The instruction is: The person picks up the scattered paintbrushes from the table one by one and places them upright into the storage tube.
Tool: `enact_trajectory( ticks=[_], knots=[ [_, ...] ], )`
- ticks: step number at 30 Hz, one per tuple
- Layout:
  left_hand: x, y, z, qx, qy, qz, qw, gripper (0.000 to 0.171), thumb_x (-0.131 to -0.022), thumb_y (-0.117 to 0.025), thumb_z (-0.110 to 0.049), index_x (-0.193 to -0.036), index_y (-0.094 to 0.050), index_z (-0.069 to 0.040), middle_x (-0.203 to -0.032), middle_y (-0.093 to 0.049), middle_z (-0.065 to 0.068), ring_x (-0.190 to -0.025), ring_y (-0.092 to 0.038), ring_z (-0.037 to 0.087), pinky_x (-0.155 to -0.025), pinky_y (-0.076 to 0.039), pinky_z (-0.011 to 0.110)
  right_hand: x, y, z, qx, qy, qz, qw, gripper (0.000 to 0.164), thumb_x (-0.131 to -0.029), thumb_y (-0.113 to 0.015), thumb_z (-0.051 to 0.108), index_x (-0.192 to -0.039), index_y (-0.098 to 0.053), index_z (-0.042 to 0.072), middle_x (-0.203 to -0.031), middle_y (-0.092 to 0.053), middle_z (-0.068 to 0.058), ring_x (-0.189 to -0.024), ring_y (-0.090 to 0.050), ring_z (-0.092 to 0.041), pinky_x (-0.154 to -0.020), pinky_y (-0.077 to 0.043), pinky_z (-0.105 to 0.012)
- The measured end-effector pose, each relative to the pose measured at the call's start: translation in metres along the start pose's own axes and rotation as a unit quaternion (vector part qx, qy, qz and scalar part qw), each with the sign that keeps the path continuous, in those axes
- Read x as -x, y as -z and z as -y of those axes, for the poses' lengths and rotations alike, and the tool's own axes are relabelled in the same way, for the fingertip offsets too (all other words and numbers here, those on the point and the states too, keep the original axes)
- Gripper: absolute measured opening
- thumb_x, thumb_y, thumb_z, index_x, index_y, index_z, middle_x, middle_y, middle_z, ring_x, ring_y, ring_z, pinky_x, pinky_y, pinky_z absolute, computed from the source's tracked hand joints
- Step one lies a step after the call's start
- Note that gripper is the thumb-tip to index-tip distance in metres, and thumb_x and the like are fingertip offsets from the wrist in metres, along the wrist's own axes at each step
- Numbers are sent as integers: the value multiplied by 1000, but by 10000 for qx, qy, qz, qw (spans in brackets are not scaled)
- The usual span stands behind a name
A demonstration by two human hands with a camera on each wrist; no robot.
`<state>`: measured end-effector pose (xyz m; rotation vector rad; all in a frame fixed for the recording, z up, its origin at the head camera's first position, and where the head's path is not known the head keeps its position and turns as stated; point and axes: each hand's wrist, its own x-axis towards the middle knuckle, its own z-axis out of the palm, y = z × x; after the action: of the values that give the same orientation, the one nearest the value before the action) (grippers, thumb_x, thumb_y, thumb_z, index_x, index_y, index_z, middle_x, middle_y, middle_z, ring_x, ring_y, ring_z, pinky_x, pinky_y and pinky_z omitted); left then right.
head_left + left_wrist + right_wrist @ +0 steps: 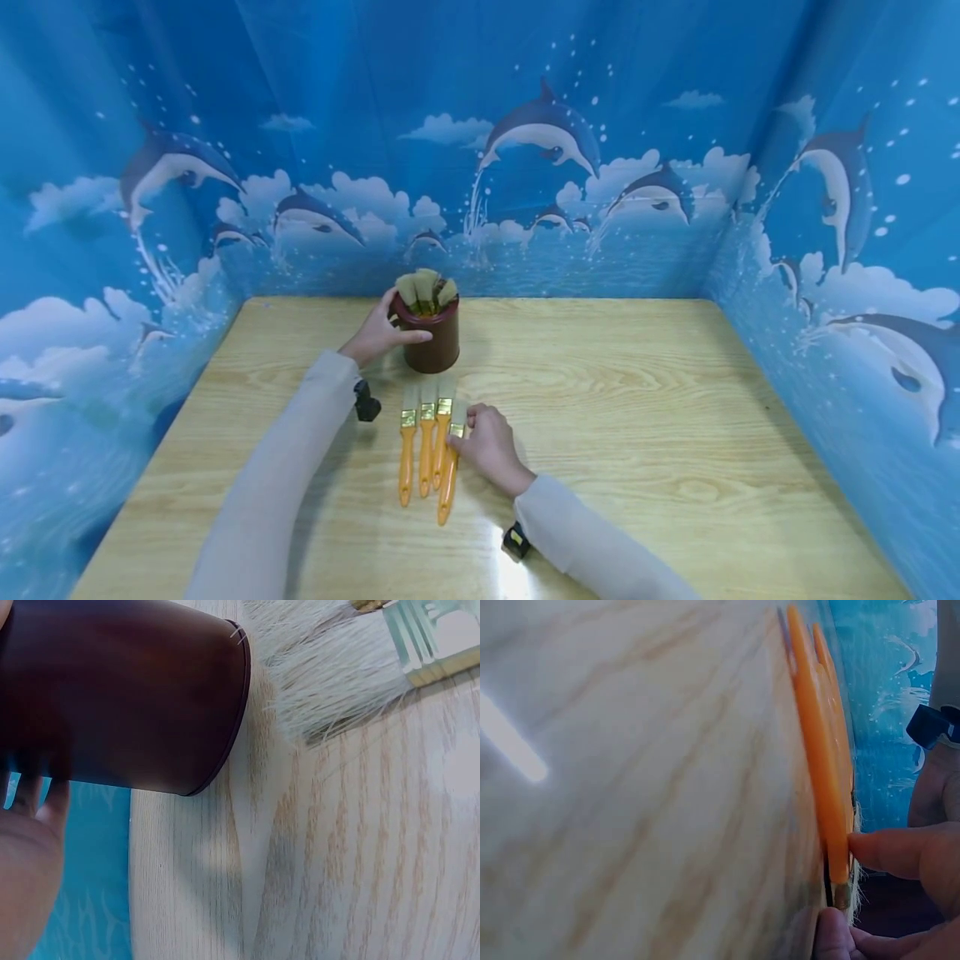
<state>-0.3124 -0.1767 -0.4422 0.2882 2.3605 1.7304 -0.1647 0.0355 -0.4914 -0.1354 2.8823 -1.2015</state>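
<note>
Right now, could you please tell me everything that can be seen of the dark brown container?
The dark brown container is a round, smooth-sided cup with a slight sheen, a reddish rim and a thin band around its base; its material is unclear. It stands roughly upright toward the far edge of the table, holding several brushes with pale bristles up. The left hand grips its upper left side, thumb across the front. Just in front lie four more brushes.

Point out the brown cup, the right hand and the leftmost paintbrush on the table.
Brown cup (439,344): head view, on its side wall.
Right hand (492,447): head view, on the back of the hand.
Leftmost paintbrush (407,454): head view, on its orange handle.
</note>
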Motion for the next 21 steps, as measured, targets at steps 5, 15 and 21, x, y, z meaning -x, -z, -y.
enact_trajectory(
  ticks=[5, 15, 21],
  knots=[
    [-1, -1, 1, 32, 9, 6, 10000, 113, -74, -83, -35, -155, -7, -19, -155, -24, 9, -141, -27, 30, -113, -30, 50, -2, 2, 0, 85, 158, 40, 9998, 42, -69, -79, 12, -104, -64, -7, -83, -60, -5, -77, -55, -19, -69, -51, -34],
    [-2, 0, 0, 25, 20, 29, 10000, 114, -73, -84, -36, -155, -6, -20, -156, -23, 8, -141, -26, 29, -113, -30, 49, -6, 7, -7, -11, 196, 135, 9997, 31, -65, -67, 1, -95, -67, -1, -75, -62, -2, -66, -53, -15, -57, -47, -27],
    [-2, 1, 1, 43, 43, 30, 10000, 115, -73, -84, -36, -155, -6, -20, -156, -23, 9, -142, -26, 30, -113, -30, 50, -7, 11, -8, -148, 200, 320, 9992, 29, -69, -68, 1, -98, -68, -4, -78, -63, -4, -70, -55, -15, -62, -50, -27]
  ],
)
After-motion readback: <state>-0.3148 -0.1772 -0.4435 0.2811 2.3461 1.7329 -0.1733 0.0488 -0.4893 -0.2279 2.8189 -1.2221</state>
